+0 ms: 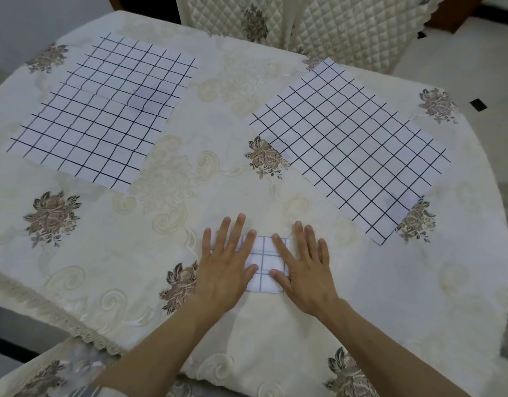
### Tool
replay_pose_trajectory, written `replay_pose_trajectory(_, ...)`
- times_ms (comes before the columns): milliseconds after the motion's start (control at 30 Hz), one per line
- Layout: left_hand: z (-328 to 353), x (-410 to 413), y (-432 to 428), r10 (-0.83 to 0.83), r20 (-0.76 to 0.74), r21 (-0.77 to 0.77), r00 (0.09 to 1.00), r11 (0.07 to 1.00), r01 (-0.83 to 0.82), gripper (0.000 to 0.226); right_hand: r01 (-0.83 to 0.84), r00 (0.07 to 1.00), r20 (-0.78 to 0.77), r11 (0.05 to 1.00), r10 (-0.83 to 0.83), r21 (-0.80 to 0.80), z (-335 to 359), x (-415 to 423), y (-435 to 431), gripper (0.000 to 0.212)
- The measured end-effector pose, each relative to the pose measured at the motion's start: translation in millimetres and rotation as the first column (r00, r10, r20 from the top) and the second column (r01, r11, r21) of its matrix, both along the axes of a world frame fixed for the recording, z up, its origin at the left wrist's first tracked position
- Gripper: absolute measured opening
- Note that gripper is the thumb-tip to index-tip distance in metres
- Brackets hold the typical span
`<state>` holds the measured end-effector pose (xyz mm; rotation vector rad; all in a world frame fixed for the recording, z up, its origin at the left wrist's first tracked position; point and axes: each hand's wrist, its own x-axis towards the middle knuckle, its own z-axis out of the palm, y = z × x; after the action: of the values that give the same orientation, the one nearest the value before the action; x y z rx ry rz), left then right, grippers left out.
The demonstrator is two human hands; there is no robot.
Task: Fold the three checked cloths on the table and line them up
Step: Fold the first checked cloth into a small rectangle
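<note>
Three white cloths with dark grid lines lie on the table. One is folded into a small square (264, 263) near the front edge. My left hand (228, 263) lies flat on its left part with fingers spread. My right hand (305, 270) presses flat on its right part, fingers apart. A second checked cloth (103, 110) lies spread out flat at the far left. The third checked cloth (353, 144) lies spread out flat at the right, turned at an angle.
The round table carries a cream embroidered tablecloth (166, 196) with brown flower motifs. Two quilted chair backs (347, 27) stand behind the far edge. The table edge drops off at the near left and at the right.
</note>
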<state>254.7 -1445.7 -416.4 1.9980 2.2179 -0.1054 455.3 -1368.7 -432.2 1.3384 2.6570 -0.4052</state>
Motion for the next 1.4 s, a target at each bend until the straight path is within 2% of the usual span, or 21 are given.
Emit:
replay_pose_trajectory(267, -7.9, -40.4, -27.9, 0.095, -0.067, -0.006, 0.993, 0.995, -0.095, 0.076, 0.018, 1.000, 0.006, 1.000, -0.018, -0.009, 2.8, 9.7, 0.8, 0.069)
replay_pose_trajectory(633, -3.6, -49.0, -30.4, 0.124, -0.044, -0.047, 0.991, 0.991, -0.126, 0.084, 0.045, 0.999, 0.021, 0.999, -0.045, -0.010, 12.8, 10.0, -0.7, 0.068)
replay_pose_trajectory(833, -5.1, -55.9, -43.0, 0.151, 0.016, -0.107, 0.988, 0.983, -0.148, 0.103, 0.041, 0.998, 0.041, 0.998, -0.039, -0.045, 14.7, 1.8, -5.4, 0.093)
replay_pose_trajectory(1067, 3.8, -71.3, -35.0, 0.142, 0.025, -0.140, 0.990, 0.981, -0.137, 0.118, 0.025, 0.997, 0.078, 0.994, -0.016, -0.109, 25.1, 11.9, 3.7, 0.111)
replay_pose_trajectory(1133, 7.9, -73.8, -28.4, 0.141, 0.054, -0.132, 0.988, 0.982, -0.133, 0.118, 0.016, 0.998, 0.058, 0.990, -0.008, -0.138, 30.5, 10.6, 7.8, 0.108)
replay_pose_trajectory(1200, 11.8, -74.4, -17.5, 0.171, 0.130, -0.121, 0.977, 0.980, -0.156, 0.110, 0.063, 0.997, -0.023, 0.984, -0.068, -0.168, 36.5, 6.2, 13.9, 0.092)
replay_pose_trajectory(1300, 19.4, -76.7, 4.7, 0.159, 0.202, -0.071, 0.966, 0.986, -0.148, 0.080, 0.140, 0.974, -0.150, 0.972, -0.169, -0.186, 42.6, -3.5, 27.0, 0.057)
replay_pose_trajectory(1400, 28.2, -77.2, 26.1, 0.100, 0.198, -0.153, 0.975, 0.986, -0.070, 0.060, 0.108, 0.981, -0.146, 0.986, -0.126, -0.127, 43.0, -12.1, 35.4, 0.045)
